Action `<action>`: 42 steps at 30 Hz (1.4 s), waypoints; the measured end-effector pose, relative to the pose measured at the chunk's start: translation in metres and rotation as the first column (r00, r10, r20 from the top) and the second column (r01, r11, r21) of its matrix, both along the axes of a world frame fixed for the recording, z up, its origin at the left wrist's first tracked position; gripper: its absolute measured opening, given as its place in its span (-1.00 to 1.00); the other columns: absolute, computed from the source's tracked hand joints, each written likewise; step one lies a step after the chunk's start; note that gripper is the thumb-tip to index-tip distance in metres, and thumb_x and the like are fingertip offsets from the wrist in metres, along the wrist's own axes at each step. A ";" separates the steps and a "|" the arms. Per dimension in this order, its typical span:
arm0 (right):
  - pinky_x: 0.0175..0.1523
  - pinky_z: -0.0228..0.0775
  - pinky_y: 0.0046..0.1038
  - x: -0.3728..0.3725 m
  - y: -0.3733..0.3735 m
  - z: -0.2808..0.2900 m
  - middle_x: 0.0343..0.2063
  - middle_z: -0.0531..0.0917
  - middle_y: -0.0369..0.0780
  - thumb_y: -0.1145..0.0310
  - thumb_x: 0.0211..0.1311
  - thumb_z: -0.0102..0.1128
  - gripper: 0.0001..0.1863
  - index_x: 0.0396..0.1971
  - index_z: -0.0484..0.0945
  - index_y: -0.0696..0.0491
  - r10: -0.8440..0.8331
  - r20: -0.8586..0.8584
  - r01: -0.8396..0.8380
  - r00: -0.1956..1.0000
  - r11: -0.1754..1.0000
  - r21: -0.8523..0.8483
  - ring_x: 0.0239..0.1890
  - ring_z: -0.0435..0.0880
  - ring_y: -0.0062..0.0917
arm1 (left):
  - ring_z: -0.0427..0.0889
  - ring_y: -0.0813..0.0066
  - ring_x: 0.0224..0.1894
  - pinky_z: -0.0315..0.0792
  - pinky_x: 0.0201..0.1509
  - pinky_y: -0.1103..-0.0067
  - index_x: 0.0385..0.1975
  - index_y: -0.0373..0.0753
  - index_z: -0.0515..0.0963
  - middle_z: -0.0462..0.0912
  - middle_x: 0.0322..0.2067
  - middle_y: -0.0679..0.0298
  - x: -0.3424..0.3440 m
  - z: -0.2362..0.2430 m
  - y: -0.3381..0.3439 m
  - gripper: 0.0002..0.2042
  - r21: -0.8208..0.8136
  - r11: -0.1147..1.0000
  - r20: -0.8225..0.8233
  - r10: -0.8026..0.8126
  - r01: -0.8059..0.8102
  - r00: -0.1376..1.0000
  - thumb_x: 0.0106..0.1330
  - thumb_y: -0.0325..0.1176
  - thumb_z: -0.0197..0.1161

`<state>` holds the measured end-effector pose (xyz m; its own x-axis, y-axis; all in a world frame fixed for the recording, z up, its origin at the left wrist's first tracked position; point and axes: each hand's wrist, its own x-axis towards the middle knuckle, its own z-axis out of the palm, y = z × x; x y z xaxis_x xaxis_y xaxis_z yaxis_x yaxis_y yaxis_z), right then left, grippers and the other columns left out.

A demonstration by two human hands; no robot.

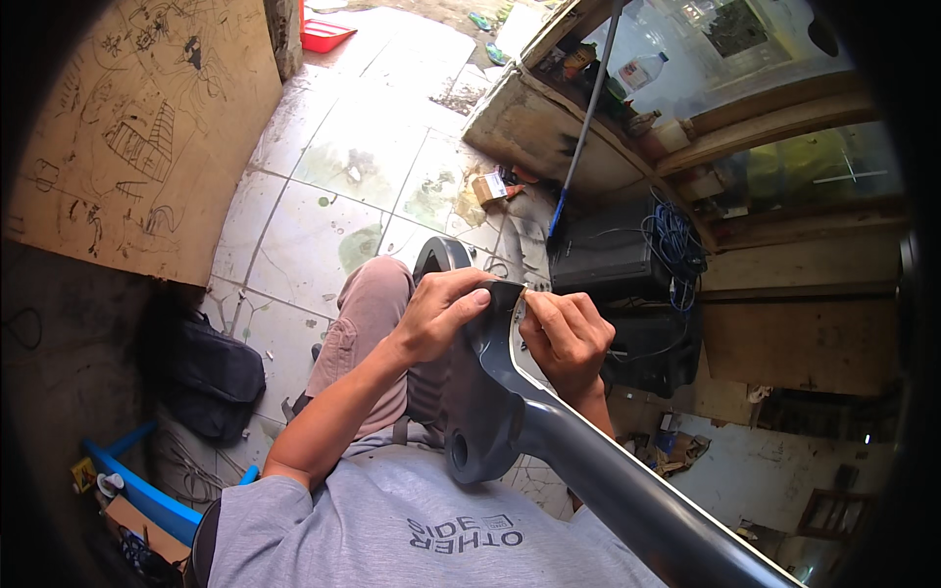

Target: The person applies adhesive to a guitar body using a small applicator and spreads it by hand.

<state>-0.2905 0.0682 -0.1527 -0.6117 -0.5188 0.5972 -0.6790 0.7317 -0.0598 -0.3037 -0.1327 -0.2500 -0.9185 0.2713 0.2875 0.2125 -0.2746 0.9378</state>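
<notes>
A long dark grey moulded part (598, 453) with a smooth, glossy surface lies tilted across my lap. Its broad upper end has a round hole, and a tube-like length runs off to the lower right. Along its right edge runs a thin white strip (662, 477). My left hand (446, 312) is closed on the top of the part, thumb on its dark upper edge. Close beside it, my right hand (567, 338) pinches at the upper corner, where the white strip ends. The right fingertips partly hide what they grip.
Black boxy cases (603, 253) with a coiled blue cable (674, 245) stand at right, below wooden shelving. A blue-tipped pole (585, 132) leans there. A small carton (487, 188) lies on the tiled floor. At left are a black backpack (211, 377) and a drawn-on wooden board (147, 137).
</notes>
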 end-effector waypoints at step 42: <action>-0.43 0.47 -0.43 0.007 0.002 0.016 -0.53 0.68 -0.34 0.56 -0.08 0.47 -0.73 -0.31 0.71 0.00 0.076 0.251 -0.082 0.965 0.997 0.014 -0.54 0.59 -0.47 | 0.69 0.40 -0.10 0.52 0.02 0.51 0.05 -0.47 0.66 0.75 -0.15 0.09 0.003 0.003 -0.005 -0.49 -0.044 0.998 0.038 -0.045 0.046 0.998 0.48 -0.07 0.11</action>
